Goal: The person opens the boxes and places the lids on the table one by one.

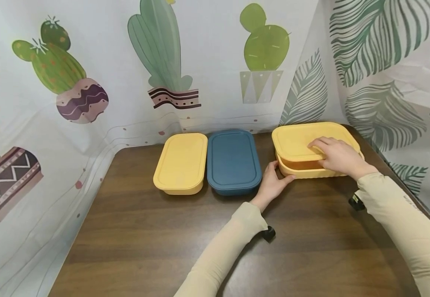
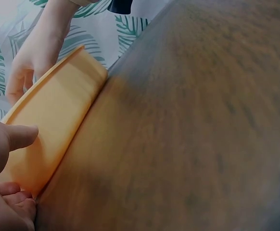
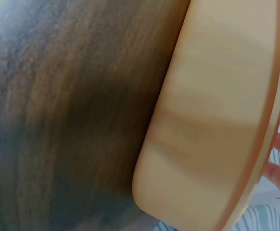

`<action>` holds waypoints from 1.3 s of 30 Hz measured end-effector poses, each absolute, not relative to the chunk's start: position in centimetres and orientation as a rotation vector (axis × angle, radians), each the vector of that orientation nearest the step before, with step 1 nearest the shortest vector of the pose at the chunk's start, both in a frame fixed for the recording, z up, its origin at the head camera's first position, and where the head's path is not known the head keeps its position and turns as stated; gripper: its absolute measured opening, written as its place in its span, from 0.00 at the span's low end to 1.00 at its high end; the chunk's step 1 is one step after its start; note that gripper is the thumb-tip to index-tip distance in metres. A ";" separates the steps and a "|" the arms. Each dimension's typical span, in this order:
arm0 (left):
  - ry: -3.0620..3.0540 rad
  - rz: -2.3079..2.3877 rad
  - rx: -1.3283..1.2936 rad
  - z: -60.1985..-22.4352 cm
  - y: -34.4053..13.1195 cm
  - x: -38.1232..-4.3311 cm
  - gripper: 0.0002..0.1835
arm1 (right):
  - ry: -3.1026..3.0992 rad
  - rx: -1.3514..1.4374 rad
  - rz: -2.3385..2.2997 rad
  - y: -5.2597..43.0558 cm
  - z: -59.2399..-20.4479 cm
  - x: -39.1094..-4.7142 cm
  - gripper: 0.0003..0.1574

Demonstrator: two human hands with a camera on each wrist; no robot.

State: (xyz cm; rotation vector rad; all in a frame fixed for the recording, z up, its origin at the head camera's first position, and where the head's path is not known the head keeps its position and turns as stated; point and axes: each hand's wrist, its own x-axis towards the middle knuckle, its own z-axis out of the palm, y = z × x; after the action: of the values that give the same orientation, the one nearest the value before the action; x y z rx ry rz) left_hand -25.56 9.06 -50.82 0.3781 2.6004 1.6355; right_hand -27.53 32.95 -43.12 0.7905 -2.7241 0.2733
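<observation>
At the right back of the table stands a yellow lunch box, its matching lid tilted up along the front so a dark gap shows. My right hand pinches that lid at its front edge, fingers on top and thumb under it. My left hand grips the box's front left corner, thumb along the front wall and fingers round the side. In the left wrist view the left thumb lies against the yellow wall. The right wrist view shows the box's side wall close up, with fingertips at its rim.
Left of my left hand sit a blue lidded box and another yellow lidded box, side by side. A cloth printed with cacti and leaves hangs behind the brown wooden table.
</observation>
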 end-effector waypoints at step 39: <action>2.619 1.650 0.364 -51.1 9.2 -25.6 0.38 | -2.563 0.700 0.300 32.6 -43.0 -27.3 0.28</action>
State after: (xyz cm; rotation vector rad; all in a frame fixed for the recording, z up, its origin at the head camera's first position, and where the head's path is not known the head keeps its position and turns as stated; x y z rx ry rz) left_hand -25.59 9.24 -51.08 0.3642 2.6186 1.6497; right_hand -27.27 32.59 -43.01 0.6997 -2.5629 0.3002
